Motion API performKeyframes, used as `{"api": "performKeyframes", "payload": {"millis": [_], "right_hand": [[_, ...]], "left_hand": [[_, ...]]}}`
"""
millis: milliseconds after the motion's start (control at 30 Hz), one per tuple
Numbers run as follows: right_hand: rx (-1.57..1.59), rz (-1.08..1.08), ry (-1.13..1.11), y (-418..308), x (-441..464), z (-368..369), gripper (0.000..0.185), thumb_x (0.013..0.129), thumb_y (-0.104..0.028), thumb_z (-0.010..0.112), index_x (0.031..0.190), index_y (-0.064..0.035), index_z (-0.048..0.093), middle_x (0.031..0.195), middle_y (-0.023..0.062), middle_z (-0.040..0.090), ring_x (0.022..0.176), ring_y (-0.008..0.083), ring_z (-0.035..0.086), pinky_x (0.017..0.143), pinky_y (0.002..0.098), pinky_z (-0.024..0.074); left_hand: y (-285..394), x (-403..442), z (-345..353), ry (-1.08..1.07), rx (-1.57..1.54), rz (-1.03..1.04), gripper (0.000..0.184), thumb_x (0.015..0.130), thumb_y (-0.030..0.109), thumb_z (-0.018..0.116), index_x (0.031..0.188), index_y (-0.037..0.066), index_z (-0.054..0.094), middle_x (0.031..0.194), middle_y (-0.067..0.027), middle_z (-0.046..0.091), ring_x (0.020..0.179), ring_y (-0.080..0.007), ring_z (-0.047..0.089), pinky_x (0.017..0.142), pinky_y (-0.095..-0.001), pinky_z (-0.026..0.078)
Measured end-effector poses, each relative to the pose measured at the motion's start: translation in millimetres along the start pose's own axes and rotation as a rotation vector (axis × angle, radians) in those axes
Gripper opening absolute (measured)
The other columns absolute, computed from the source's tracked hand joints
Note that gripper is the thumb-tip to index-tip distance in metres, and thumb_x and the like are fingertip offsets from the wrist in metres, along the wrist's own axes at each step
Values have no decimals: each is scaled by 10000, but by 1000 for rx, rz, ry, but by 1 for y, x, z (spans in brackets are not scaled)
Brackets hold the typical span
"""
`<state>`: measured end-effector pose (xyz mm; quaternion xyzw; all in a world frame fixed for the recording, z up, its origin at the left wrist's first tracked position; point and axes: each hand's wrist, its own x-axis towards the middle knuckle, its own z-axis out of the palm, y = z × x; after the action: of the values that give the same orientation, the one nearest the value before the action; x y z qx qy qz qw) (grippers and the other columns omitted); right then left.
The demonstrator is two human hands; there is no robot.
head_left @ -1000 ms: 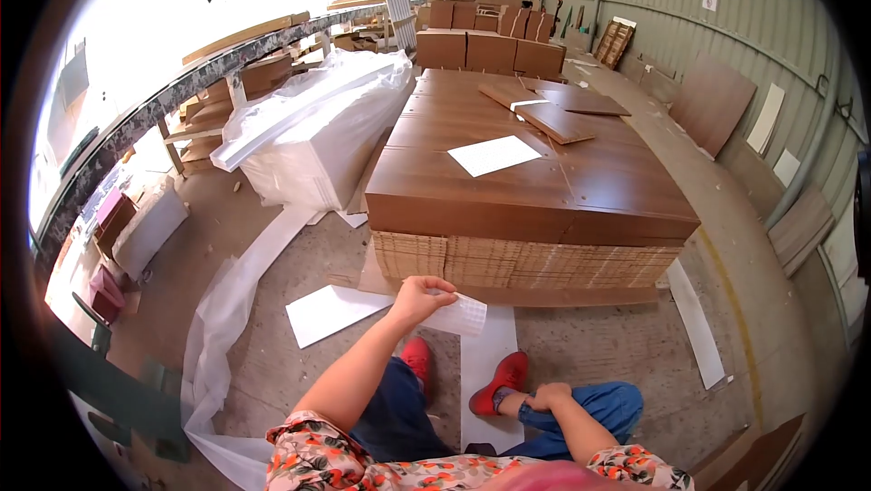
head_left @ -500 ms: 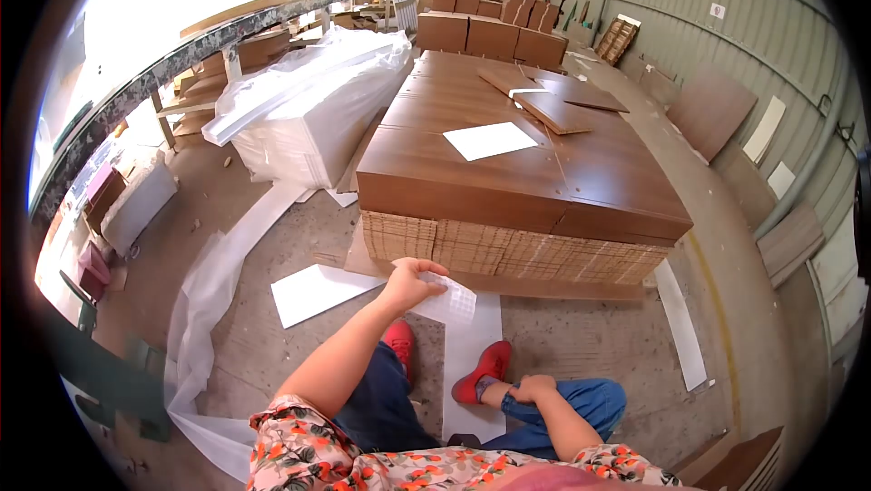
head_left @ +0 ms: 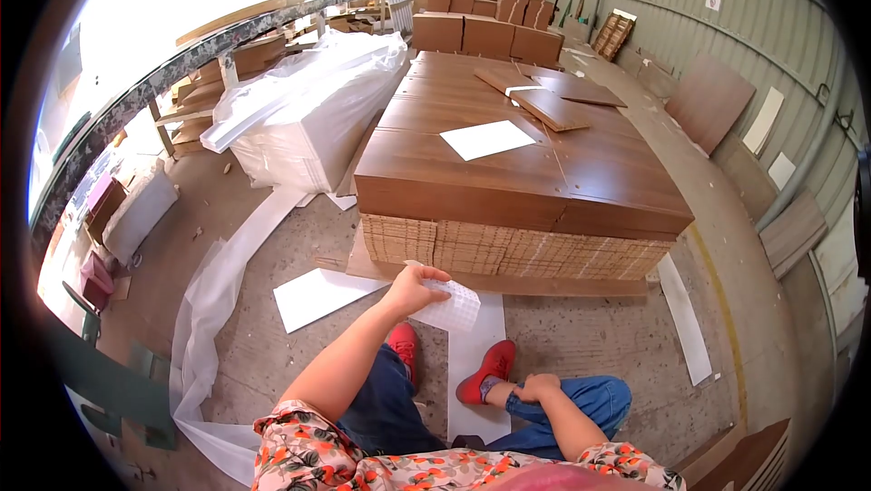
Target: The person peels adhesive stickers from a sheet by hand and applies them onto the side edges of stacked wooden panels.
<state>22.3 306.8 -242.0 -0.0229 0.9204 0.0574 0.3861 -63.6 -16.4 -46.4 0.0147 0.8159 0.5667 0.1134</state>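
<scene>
My left hand is closed in a pinch on a thin, translucent sheet with a grid of small squares. The sheet hangs above the floor in front of the stack of brown wood panels, apart from it. My right hand is closed around the lower blue trouser leg of my bent right leg, just above the ankle; some fingers are hidden. Red shoes are below, one standing on a white strip on the floor.
On the panels lie a white sheet and loose brown boards. A plastic-wrapped stack stands to the left, with foam wrap trailing over the floor. A white board lies nearby. Boards lean on the right wall.
My left hand has moved slightly right and down with the gridded sheet, whose face now shows more. My right hand stays on the trouser leg. The view has shifted a little.
</scene>
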Motion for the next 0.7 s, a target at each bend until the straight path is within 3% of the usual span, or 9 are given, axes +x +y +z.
{"api": "performKeyframes", "payload": {"millis": [367,700], "right_hand": [[20,-16,22,0,-1,1,648,843,-547,429,1204,-30,573,1207,185,578,1121,314,560,928,411,431],[25,-22,3,4,-1,1,656,842,-553,435,1203,-22,571,1199,187,581,1111,312,565,925,390,440]], "left_hand": [[6,-4,4,2,3,11,226,762,141,726,943,8,701,850,-94,670,776,-149,598,725,-286,476],[-8,6,7,-4,26,-7,212,748,111,730,932,8,706,847,-91,665,765,-148,588,716,-287,470]]}}
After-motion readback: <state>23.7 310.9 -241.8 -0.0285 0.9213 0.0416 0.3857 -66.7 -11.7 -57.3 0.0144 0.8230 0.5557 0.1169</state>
